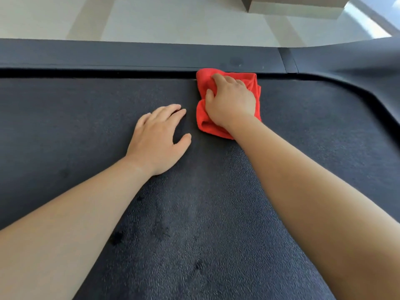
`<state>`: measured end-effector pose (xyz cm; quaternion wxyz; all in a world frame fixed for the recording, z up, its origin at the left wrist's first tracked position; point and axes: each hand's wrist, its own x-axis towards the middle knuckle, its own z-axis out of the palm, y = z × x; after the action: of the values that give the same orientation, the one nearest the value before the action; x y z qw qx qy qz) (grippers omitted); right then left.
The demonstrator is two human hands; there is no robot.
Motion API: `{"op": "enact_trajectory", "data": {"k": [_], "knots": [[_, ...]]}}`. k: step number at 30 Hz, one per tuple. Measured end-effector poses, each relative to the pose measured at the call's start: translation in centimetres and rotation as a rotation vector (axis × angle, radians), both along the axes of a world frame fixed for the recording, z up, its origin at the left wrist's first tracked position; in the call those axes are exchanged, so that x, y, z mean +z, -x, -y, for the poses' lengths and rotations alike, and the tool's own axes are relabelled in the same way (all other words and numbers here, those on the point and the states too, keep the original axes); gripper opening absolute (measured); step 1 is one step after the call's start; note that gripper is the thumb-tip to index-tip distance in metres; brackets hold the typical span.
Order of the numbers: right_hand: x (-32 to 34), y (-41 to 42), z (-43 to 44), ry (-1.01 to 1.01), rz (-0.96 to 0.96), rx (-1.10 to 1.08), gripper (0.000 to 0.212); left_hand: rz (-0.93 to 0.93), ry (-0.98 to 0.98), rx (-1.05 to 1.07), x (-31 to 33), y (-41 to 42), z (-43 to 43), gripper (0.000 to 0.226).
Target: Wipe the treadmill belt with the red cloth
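Observation:
The dark textured treadmill belt (pixel 75 109) fills most of the view. A crumpled red cloth (pixel 205 122) lies on it at the far edge, touching the side rail. My right hand (pixel 231 102) lies on top of the cloth, fingers curled into its folds, pressing it onto the belt. My left hand (pixel 158 137) rests flat on the bare belt just left of the cloth, fingers straight and slightly spread, holding nothing.
A black side rail (pixel 129 57) runs along the far edge of the belt and curves down at the right (pixel 357 83). Beyond it lies a pale tiled floor (pixel 173 18) with a beige box (pixel 298 7) at the top right. A few dark spots mark the near belt (pixel 116 238).

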<state>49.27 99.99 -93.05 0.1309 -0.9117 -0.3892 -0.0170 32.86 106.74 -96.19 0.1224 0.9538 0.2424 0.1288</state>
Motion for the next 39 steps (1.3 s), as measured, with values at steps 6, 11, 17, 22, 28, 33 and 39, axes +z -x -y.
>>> {"op": "enact_trajectory", "data": {"k": [6, 11, 17, 22, 28, 33, 39], "knots": [[0.2, 3.5, 3.8, 0.037, -0.008, 0.032, 0.04, -0.01, 0.016, 0.015, 0.4, 0.0, 0.3, 0.056], [0.1, 7.8, 8.6, 0.032, -0.009, 0.056, 0.04, -0.075, 0.017, 0.061, 0.6, 1.6, 2.0, 0.055], [0.3, 14.1, 14.2, 0.037, -0.004, 0.079, 0.04, -0.144, -0.001, -0.022, 0.3, 7.6, 5.4, 0.057], [0.6, 19.5, 17.7, 0.078, -0.022, 0.076, 0.039, -0.125, 0.041, -0.064, 0.9, 11.0, 6.9, 0.054], [0.2, 21.7, 18.1, 0.033, -0.038, 0.025, 0.043, -0.013, 0.07, -0.067, 0.4, 12.5, 7.1, 0.05], [0.1, 19.6, 15.5, 0.016, -0.058, 0.029, 0.045, -0.031, 0.054, -0.034, 0.4, 12.3, 7.1, 0.052], [-0.3, 15.2, 12.0, -0.041, -0.047, 0.047, 0.047, -0.104, 0.017, -0.081, 0.5, 9.2, 4.9, 0.059]]}}
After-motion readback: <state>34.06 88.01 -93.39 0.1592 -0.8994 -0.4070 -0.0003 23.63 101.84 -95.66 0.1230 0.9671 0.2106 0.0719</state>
